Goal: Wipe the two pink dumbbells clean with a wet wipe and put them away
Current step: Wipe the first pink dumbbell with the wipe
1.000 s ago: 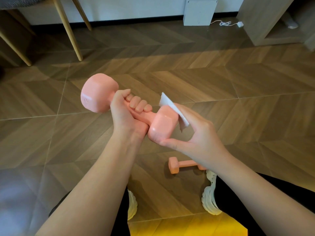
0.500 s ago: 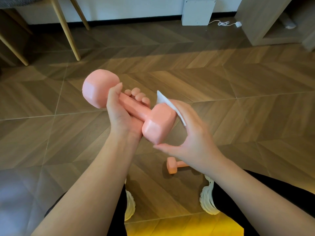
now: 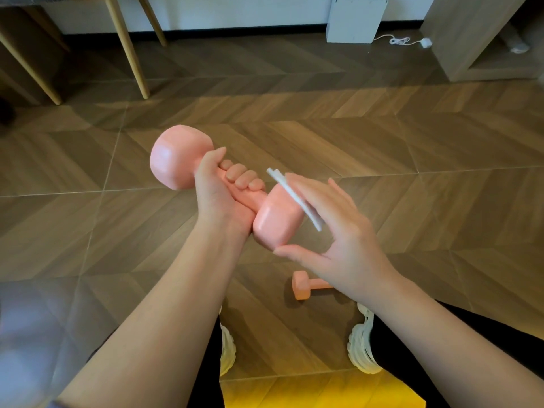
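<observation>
My left hand (image 3: pixel 216 195) grips the handle of a pink dumbbell (image 3: pixel 179 157) and holds it slanted above the floor, one head up to the left and the other low to the right. A folded white wet wipe (image 3: pixel 295 200) lies against that lower right head, and the straight fingers of my right hand (image 3: pixel 338 231) press it flat there. The right thumb reaches under the head, apart from the wipe. A second, smaller-looking pink dumbbell (image 3: pixel 303 285) lies on the floor between my feet, partly hidden behind my right wrist.
Wood-pattern floor (image 3: pixel 382 142) all around. Wooden furniture legs (image 3: pixel 129 54) stand at the back left, a white box (image 3: pixel 354 19) with a cable is at the back wall, and a low wooden shelf unit (image 3: pixel 471 39) stands back right. My white shoes (image 3: pixel 363 346) are below.
The dumbbell has turned in my left hand, its lower head tilting down. My right hand has opened flatter, sliding the wipe across the head's far side, thumb spreading away.
</observation>
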Demonstrator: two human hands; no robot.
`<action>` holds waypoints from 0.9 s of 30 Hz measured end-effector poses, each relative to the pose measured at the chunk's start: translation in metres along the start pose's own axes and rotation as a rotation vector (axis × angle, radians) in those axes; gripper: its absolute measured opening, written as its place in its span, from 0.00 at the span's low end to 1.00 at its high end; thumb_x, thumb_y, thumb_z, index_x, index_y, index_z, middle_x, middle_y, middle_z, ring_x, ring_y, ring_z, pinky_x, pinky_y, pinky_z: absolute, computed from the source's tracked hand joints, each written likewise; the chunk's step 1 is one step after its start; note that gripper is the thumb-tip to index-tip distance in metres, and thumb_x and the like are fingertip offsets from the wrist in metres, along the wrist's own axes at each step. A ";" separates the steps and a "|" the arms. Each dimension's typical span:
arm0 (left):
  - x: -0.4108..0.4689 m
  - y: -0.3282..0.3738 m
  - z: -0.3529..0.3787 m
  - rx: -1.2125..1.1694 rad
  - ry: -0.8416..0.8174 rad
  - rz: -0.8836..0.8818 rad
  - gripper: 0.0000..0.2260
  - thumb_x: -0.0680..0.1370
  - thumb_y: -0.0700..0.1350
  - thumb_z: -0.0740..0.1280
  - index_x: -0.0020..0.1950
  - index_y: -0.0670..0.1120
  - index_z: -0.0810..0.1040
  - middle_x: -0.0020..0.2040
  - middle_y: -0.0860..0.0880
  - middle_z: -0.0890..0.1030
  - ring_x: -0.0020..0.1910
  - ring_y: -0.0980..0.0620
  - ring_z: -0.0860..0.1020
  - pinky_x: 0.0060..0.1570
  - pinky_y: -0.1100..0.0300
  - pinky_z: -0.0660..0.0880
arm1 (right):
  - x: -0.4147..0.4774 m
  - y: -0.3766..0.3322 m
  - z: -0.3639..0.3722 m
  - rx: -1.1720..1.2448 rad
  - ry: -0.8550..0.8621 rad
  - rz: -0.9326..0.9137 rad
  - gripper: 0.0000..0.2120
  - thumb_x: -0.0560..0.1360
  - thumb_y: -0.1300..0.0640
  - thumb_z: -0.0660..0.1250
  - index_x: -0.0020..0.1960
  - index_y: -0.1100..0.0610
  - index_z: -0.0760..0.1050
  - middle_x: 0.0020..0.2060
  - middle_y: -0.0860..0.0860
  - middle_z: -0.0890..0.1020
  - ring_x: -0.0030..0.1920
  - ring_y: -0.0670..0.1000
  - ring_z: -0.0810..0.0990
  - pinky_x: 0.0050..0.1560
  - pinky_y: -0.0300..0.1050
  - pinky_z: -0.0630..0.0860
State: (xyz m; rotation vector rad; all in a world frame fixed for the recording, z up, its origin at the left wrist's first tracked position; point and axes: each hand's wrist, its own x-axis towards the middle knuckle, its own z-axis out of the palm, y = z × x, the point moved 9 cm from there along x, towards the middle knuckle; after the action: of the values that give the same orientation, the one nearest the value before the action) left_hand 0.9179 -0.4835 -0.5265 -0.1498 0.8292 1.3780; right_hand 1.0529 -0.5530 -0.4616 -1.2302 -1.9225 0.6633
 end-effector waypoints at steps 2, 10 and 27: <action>0.000 -0.001 0.003 -0.016 -0.022 -0.011 0.20 0.78 0.43 0.61 0.26 0.48 0.63 0.23 0.54 0.59 0.19 0.55 0.59 0.20 0.65 0.61 | 0.000 -0.003 -0.002 -0.057 0.024 -0.051 0.35 0.69 0.50 0.78 0.72 0.58 0.70 0.71 0.50 0.74 0.73 0.48 0.70 0.75 0.64 0.59; -0.002 -0.003 0.009 0.038 -0.072 -0.003 0.19 0.77 0.42 0.60 0.26 0.49 0.62 0.23 0.54 0.59 0.20 0.55 0.58 0.21 0.63 0.59 | -0.001 0.004 -0.003 -0.024 -0.004 0.008 0.38 0.67 0.47 0.79 0.73 0.54 0.69 0.71 0.45 0.73 0.72 0.42 0.69 0.75 0.60 0.61; -0.005 -0.010 0.010 0.017 -0.079 -0.017 0.14 0.78 0.47 0.68 0.36 0.47 0.67 0.28 0.52 0.67 0.24 0.55 0.67 0.28 0.63 0.69 | 0.000 -0.006 -0.008 -0.245 0.082 -0.119 0.38 0.66 0.52 0.81 0.71 0.62 0.70 0.68 0.55 0.75 0.71 0.52 0.72 0.72 0.63 0.65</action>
State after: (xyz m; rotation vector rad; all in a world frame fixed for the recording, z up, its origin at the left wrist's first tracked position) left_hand 0.9312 -0.4844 -0.5193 -0.0887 0.7720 1.3523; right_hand 1.0566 -0.5554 -0.4527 -1.2580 -2.0337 0.3171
